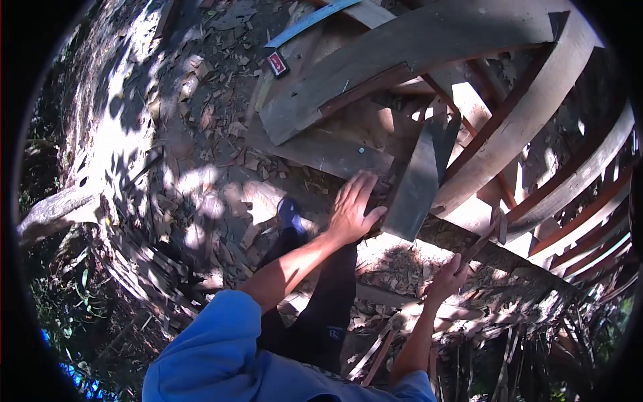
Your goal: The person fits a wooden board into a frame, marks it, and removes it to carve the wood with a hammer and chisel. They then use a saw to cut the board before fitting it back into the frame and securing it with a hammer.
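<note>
My left hand (351, 213) is stretched out flat, fingers extended and thumb apart, at the near edge of a flat board (335, 153). Whether its fingertips touch the board is hard to tell. A small round pale-blue object (362, 151) lies on that board just beyond the fingers. To the right of this hand, a short thick plank (416, 184) slants across the boards. My right hand (445, 280) is closed around the handle of a hammer (499, 226), whose head is raised toward the curved timbers.
Large curved wooden ribs (536, 114) fill the right side, and a wide curved timber (375, 57) crosses the top. A small red box (276, 63) and a light-blue strip (311, 23) lie at upper left of it. Wood chips and leaves cover the ground (207, 120).
</note>
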A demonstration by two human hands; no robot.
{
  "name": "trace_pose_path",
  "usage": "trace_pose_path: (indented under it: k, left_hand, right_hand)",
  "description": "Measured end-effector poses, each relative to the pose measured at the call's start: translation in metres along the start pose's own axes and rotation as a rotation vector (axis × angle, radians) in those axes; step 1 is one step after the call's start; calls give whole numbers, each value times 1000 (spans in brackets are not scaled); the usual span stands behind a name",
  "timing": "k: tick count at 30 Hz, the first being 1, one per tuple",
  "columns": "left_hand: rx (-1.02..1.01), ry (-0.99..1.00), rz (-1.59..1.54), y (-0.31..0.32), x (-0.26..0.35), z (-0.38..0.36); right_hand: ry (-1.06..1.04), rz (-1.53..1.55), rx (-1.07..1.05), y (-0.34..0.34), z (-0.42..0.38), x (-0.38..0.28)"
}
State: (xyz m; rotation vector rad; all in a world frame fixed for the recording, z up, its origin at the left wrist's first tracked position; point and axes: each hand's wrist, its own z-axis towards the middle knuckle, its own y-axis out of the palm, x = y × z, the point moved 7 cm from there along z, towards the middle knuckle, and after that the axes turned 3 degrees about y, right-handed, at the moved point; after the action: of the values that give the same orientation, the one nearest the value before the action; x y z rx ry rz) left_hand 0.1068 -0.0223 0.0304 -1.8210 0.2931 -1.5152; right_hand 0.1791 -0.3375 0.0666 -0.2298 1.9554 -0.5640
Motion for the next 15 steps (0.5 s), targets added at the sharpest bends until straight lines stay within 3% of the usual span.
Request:
trace_pose_path:
  k: [4,6,8,10,13,15]
  left_hand:
    - [-49,143,211,-50,-68,-27]
    - [3,245,234,-67,-82,-7]
    - [36,345,235,-71,-87,22]
    - [57,403,271,-62,-97,50]
    - [122,374,322,-50,-120,73]
    - [89,350,318,-44,-127,75]
  right_hand:
    - [53,332,-216,72,-94,-30]
    - [200,320,-399,114,-119,-25]
    - [94,107,-410,155,-129,-25]
    - [100,143,-398,185,-142,-29]
    - [4,201,-343,204,-149,-31]
    - [5,80,-332,209,-139,-10]
